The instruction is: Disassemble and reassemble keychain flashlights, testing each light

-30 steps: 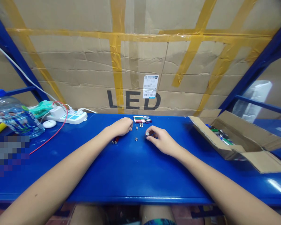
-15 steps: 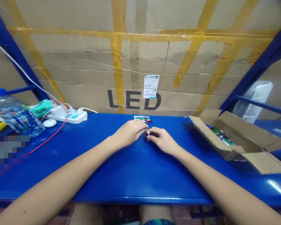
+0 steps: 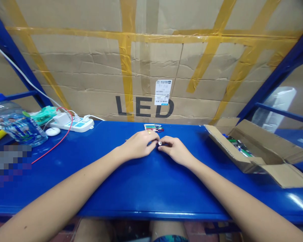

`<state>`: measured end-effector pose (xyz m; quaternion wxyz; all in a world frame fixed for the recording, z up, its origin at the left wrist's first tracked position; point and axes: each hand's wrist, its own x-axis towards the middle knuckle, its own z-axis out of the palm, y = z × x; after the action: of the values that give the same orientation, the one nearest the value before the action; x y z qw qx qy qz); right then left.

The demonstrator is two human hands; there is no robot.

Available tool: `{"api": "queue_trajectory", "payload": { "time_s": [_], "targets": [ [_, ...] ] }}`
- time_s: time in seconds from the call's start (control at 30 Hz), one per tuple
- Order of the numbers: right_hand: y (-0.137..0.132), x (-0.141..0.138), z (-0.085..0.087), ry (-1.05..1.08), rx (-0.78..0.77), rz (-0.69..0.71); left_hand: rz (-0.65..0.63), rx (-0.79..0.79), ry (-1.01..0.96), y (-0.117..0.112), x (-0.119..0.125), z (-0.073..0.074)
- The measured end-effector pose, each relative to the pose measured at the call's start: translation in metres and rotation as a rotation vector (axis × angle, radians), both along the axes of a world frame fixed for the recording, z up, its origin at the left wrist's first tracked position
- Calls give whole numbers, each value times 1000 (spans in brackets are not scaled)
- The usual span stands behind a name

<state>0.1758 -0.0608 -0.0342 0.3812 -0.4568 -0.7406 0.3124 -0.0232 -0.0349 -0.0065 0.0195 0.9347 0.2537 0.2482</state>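
Note:
My right hand [image 3: 176, 150] pinches a small cylinder [image 3: 160, 143], its pale, silvery round end facing me; its kind is too small to tell. Close against it on the left is my left hand [image 3: 140, 144], fingers curled and thumb bent in, with a gold-coloured ring on one finger. Whatever its fingertips grip is hidden. Just beyond both hands, a row of several pens [image 3: 153, 127] in white, green and red lies side by side on the blue table [image 3: 151, 188]. A tiny sliver of something shows behind my left wrist.
At right stands an open cardboard box [image 3: 270, 161] holding several pens. On the left are a power strip [image 3: 83, 125] with plugs, a white mouse [image 3: 53, 131], a red cable [image 3: 58, 149] and a large bottle [image 3: 17, 122]. A taped carton [image 3: 96, 77] walls the back.
My left hand has shifted very slightly, and its fingers are curled more at the cylinder. My right hand keeps its pinch in nearly the same spot.

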Motion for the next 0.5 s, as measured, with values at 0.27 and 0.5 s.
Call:
{"api": "queue_trajectory", "payload": {
  "time_s": [0.27,0.5],
  "targets": [
    [1,0,-3,-24,29,13,304,-29,273,28,-14,-13],
    [2,0,-4,-29,37,12,288,-70,299,47,-9,-21]
  ]
}}
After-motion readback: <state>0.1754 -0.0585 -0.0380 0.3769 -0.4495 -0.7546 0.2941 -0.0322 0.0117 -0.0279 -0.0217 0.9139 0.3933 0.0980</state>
